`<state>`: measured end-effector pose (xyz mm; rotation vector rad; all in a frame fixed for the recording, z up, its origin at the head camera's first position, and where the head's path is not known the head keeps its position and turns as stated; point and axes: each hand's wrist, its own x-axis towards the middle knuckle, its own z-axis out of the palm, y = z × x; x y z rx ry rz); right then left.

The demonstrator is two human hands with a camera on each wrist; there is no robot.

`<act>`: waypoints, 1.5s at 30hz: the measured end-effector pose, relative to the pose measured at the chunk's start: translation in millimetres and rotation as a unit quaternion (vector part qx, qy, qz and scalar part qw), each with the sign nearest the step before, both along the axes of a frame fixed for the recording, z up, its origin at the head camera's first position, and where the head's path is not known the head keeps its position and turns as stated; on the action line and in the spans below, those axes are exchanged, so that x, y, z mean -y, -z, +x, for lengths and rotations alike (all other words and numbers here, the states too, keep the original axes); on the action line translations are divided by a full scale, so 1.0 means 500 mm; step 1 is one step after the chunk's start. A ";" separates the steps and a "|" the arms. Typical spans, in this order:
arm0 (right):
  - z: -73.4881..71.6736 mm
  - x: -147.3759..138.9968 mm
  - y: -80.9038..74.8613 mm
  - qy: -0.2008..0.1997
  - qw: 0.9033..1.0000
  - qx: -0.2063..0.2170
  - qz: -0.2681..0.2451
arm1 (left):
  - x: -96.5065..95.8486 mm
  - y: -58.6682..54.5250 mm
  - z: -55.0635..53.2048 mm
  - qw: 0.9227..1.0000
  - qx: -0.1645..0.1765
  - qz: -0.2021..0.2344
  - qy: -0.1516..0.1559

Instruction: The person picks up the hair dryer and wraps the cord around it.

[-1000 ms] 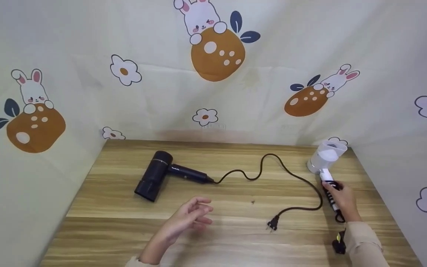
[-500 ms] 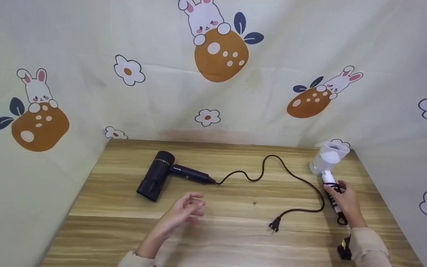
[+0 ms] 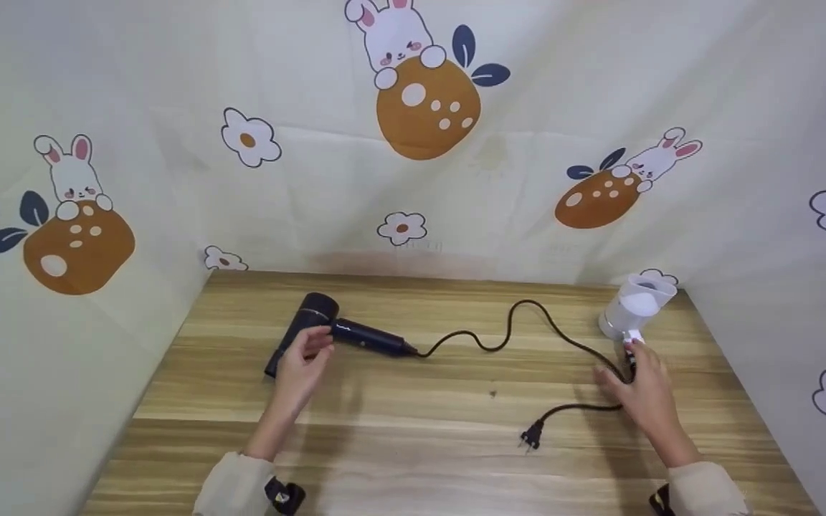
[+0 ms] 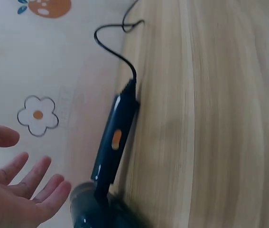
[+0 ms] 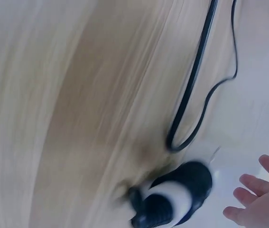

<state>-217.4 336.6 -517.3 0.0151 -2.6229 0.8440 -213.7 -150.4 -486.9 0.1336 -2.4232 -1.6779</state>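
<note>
A dark hair dryer [image 3: 373, 339] lies on the left half of the wooden table, its black cord [image 3: 485, 347] stretching right. My left hand [image 3: 303, 365] hovers over its barrel, partly covering it. In the left wrist view, loosely spread fingers stand beside the dryer handle [image 4: 110, 137], apart from it. At the far right lies a white hair dryer [image 3: 634, 307] with a flared nozzle. My right hand [image 3: 646, 401] is over its handle, hiding most of it. The right wrist view shows fingers spread and clear of the blurred black-and-white handle [image 5: 179, 192].
The cord's two-pin plug [image 3: 530, 435] lies near the middle right of the wooden table [image 3: 420, 459]. Patterned cloth [image 3: 312, 186] rises behind the table and along both sides. Black wrist-camera mounts [image 3: 285, 496] sit beside the sleeves.
My left hand has moved forward and left to the dark dryer. My right hand has let go of the white dryer's wrapped handle and shifted slightly left, fingers spreading. Both dryers stay put.
</note>
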 end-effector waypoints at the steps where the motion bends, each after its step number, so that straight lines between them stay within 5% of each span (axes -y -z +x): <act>1: 0.004 0.010 -0.001 -0.012 1.000 -0.010 0.004 | 0.007 0.000 -0.006 1.000 -0.002 -0.012 -0.008; 6: 0.029 0.057 -0.006 -0.060 0.997 -0.042 0.023 | 0.040 0.007 -0.037 0.993 0.014 -0.108 -0.038; 12: 0.065 0.107 -0.011 -0.102 0.991 -0.061 0.062 | 0.069 0.035 -0.074 0.963 0.070 -0.256 -0.044; 20: 0.102 0.149 -0.001 -0.139 0.983 -0.075 0.091 | 0.074 0.079 -0.097 0.953 0.105 -0.278 -0.055; 27: 0.115 0.168 0.000 -0.148 0.981 -0.073 0.106 | 0.070 0.088 -0.103 0.939 0.136 -0.308 -0.073; 37: 0.121 0.171 -0.004 -0.148 0.981 -0.071 0.099 | 0.066 0.093 -0.100 0.945 0.133 -0.286 -0.086; 45: 0.129 0.179 -0.024 -0.146 0.985 -0.054 0.079 | 0.058 0.090 -0.083 0.960 0.118 -0.232 -0.100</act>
